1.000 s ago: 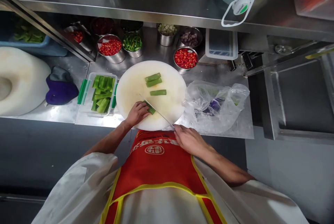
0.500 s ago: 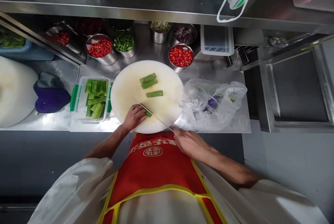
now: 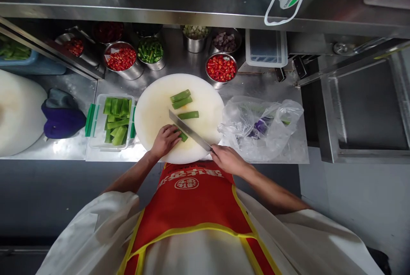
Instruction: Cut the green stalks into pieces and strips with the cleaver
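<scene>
My left hand (image 3: pixel 165 141) is closed over a green vegetable piece (image 3: pixel 182 136) near the front of the round white cutting board (image 3: pixel 149 108), its fingers partly hiding the piece. In my right hand (image 3: pixel 228 158) is the handle of a kitchen knife (image 3: pixel 191 132). The blade slants up and left across the board, its flat side showing, just beyond the held piece. Behind the blade lie several cut green pieces (image 3: pixel 181 95). Left of the board, a clear box (image 3: pixel 96 141) with green clips holds more green pieces (image 3: pixel 118 119).
Metal cups of chopped red chilies (image 3: pixel 221 68) and green chilies (image 3: pixel 150 50) stand behind the board. A crumpled plastic bag (image 3: pixel 272 132) lies at its right. A steel shelf (image 3: pixel 198 14) overhangs the back. A purple cloth-like item (image 3: pixel 64 123) is far left.
The knife has moved away from me, off the held piece, and its blade has tilted to show its flat side. My right hand has risen slightly toward the board; my left hand stays put.
</scene>
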`<state>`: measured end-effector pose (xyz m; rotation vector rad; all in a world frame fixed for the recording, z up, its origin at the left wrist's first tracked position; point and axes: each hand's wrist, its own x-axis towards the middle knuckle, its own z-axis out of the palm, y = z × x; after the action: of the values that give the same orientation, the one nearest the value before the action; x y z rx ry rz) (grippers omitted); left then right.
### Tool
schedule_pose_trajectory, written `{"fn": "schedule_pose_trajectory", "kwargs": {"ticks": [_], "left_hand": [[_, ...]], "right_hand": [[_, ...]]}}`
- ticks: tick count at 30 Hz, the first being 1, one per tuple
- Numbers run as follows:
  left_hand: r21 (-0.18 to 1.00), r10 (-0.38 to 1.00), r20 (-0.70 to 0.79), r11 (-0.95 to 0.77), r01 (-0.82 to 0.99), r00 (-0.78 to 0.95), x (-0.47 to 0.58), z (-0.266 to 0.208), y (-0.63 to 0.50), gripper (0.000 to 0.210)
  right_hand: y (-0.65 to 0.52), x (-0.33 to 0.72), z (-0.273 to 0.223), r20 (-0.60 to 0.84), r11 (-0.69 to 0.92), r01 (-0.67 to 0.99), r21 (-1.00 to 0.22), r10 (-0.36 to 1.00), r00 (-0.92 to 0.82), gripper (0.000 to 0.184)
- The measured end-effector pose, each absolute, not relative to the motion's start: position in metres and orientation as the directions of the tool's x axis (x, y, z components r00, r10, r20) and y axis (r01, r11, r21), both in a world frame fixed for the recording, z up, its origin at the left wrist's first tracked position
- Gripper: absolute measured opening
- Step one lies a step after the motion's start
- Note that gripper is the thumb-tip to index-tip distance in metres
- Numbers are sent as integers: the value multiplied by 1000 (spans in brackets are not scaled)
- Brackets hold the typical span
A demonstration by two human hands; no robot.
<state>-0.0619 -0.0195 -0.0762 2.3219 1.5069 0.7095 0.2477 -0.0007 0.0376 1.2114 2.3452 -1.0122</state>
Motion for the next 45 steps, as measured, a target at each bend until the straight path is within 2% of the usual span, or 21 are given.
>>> {"fn": "schedule_pose_trajectory", "kwargs": {"ticks": [5, 10, 20, 29, 33, 36, 40, 45], "left_hand": [[507, 918, 251, -395, 767, 307, -52, -81, -9, 21], [528, 912, 291, -406, 746, 291, -49, -83, -7, 23], [546, 930, 260, -363, 755, 259, -49, -85, -8, 27], [510, 910, 304, -407, 758, 283, -49, -83, -13, 26], [473, 912, 332, -380, 795, 240, -48, -83, -25, 24], [488, 917, 322, -374, 789, 235, -48, -83, -24, 25], [517, 903, 308, -424, 744, 300, -46, -79, -5, 25], [527, 875, 334, -482, 700, 352, -40, -78, 15, 21]], "right_hand": [[-2, 249, 42, -569, 418, 820, -391, 591, -572, 21], [-12, 242, 56, -556, 440, 808, -393, 586, -590, 22], [-17, 245, 77, -637, 421, 835, -355, 544, -546, 24], [-3, 197, 45, -592, 480, 813, -331, 565, -575, 29], [-4, 218, 44, -603, 428, 823, -372, 562, -566, 25], [-1, 245, 44, -597, 381, 833, -402, 580, -554, 21], [6, 260, 42, -577, 386, 858, -338, 635, -513, 21], [5, 257, 46, -588, 408, 856, -316, 624, -514, 22]]}}
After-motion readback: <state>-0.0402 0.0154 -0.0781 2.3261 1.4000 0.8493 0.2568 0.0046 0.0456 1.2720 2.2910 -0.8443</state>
